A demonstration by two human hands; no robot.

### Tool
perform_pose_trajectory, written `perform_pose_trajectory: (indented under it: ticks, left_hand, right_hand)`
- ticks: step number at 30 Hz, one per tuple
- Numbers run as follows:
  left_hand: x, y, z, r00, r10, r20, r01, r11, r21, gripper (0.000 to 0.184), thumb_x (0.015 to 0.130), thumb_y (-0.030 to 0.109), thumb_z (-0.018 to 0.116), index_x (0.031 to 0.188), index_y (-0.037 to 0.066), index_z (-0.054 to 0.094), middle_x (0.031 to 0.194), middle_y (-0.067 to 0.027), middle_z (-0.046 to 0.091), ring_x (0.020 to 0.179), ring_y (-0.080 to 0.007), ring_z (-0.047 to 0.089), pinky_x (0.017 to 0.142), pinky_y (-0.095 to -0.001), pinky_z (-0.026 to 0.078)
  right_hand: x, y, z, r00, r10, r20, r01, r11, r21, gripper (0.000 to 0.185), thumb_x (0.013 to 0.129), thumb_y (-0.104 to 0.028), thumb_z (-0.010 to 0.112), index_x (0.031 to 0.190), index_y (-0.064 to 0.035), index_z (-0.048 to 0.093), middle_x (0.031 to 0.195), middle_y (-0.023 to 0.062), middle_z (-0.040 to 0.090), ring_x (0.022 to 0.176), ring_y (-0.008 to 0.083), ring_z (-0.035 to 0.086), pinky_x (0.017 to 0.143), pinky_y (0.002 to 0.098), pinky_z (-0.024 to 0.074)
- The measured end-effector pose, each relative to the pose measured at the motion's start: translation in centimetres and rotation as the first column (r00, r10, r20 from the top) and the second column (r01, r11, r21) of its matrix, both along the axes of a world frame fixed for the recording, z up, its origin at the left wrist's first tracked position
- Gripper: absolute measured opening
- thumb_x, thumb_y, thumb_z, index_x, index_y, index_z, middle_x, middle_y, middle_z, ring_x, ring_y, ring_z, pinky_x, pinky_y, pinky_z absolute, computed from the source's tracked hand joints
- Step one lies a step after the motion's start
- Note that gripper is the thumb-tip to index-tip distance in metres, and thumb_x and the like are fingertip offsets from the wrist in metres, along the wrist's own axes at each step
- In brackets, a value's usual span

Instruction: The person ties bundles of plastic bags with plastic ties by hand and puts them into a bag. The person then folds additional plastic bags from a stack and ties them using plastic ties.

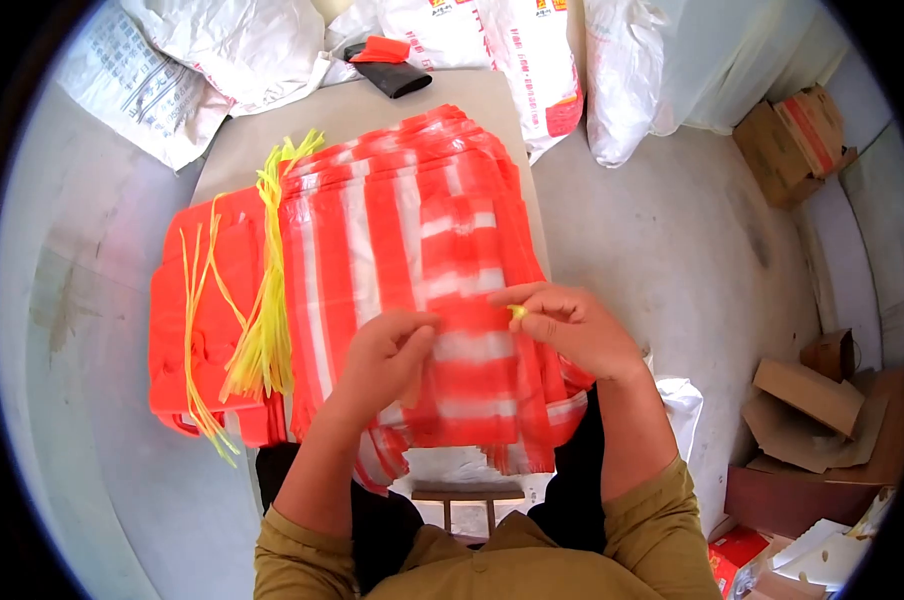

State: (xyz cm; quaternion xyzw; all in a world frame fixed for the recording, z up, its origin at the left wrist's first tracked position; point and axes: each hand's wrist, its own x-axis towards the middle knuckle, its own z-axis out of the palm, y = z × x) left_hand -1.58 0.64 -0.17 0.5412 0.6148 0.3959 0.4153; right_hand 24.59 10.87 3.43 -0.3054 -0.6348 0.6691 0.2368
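Observation:
A thick stack of red-and-white striped plastic sheeting (382,230) lies in front of me, with a narrower folded striped piece (467,350) on top at the right. Over that piece my right hand (572,325) pinches the end of a yellow strip (518,312) between thumb and fingers. My left hand (387,360) is above the stack to the left, thumb and forefinger closed together; whatever they hold cannot be made out. A bunch of yellow strips (267,310) lies along the stack's left side, a few trailing over a pile of folded red material (202,310).
The beige table (357,120) runs under the stacks. White printed sacks (532,70) stand behind it, with a black-and-red item (387,75) at its far edge. Cardboard boxes (797,145) and opened cartons (812,410) sit on the floor to the right.

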Motion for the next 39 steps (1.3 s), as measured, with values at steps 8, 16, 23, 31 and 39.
perform_pose_trajectory:
  ticks: [8,16,23,31,39]
  left_hand:
    - [2.0,0.6,-0.1,0.983,-0.128,-0.131,0.142,0.985,0.101,0.025,0.099,-0.009,0.058,0.118,-0.002,0.072,0.099,-0.0097,0.069,0.096,-0.0196,0.068,0.086,-0.0302,0.054]
    - [2.3,0.5,-0.2,0.987,0.023,-0.162,0.003,0.987,0.159,0.017,0.099,-0.002,0.067,0.113,0.000,0.075,0.097,-0.0092,0.069,0.086,-0.0173,0.065,0.075,-0.0281,0.052]
    - [2.3,0.5,-0.9,0.988,0.153,0.017,-0.153,0.986,0.064,0.015,0.098,0.004,0.071,0.112,0.003,0.077,0.091,-0.0080,0.070,0.082,-0.0174,0.064,0.073,-0.0302,0.052]
    - [2.4,0.1,-1.0,0.878,0.223,-0.423,0.007,0.879,0.477,0.026,0.080,0.003,0.085,0.105,0.006,0.079,0.109,-0.0117,0.068,0.090,-0.0273,0.065,0.076,-0.0362,0.053]
    - [1.8,0.9,-0.3,0.817,0.262,-0.514,0.073,0.837,0.542,0.020,0.079,0.005,0.086,0.095,0.003,0.074,0.099,-0.0130,0.072,0.087,-0.0303,0.065,0.075,-0.0365,0.053]
  right_hand:
    - [0.4,0.7,-0.4,0.973,-0.199,-0.114,0.184,0.974,-0.133,0.049,0.110,-0.038,0.047,0.126,-0.0001,0.073,0.129,0.0108,0.073,0.126,0.0215,0.063,0.113,0.0379,0.0429]
    - [-0.8,1.6,-2.1,0.906,-0.088,-0.414,0.122,0.991,0.056,0.052,0.111,-0.039,0.040,0.117,0.0017,0.071,0.122,0.0109,0.069,0.118,0.0237,0.063,0.111,0.0366,0.0429]
    - [-2.4,0.4,-0.4,0.987,-0.158,-0.025,0.157,0.932,0.328,0.021,0.101,-0.012,0.053,0.107,-0.0014,0.070,0.103,0.0057,0.068,0.098,0.0169,0.063,0.092,0.0336,0.0502]
    - [-5.5,-0.4,-1.6,0.965,-0.236,0.113,0.026,0.517,0.856,0.019,0.089,-0.007,0.069,0.108,-0.0074,0.073,0.095,0.0100,0.073,0.093,0.0335,0.067,0.085,0.0466,0.0516]
    - [-5.9,-0.7,-1.9,0.984,-0.149,0.096,-0.029,0.395,0.918,0.019,0.083,-0.005,0.071,0.101,-0.0094,0.072,0.092,0.0062,0.071,0.088,0.0286,0.065,0.084,0.0439,0.0491]
